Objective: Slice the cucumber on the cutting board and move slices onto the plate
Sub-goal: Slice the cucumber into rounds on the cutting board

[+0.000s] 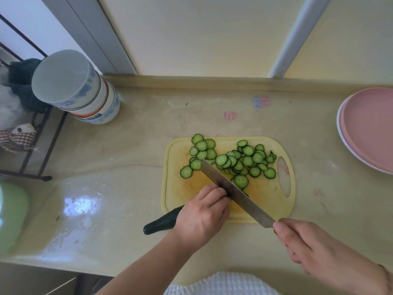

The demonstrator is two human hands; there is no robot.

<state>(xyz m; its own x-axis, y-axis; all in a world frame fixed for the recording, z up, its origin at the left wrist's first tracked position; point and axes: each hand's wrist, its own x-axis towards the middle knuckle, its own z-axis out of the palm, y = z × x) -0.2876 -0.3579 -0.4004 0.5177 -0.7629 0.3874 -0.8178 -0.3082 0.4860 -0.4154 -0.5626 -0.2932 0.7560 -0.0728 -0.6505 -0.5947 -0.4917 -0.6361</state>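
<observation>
On yellow cutting board point(176, 194): slicing cucumber point(161, 222) | left hand point(202, 213) curled over cucumber, knuckles against knife point(231, 188) | right hand point(306, 245) gripping handle | slices point(234, 160) heaped on board | plate point(370, 128) far right, bare | tuck fingertips, cut straight down.

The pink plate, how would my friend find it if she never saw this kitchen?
Start at the yellow cutting board on the counter, then look right and farther back. The pink plate sits at the picture's right edge, stacked on a white one. Nothing else there is pink and round.
</observation>
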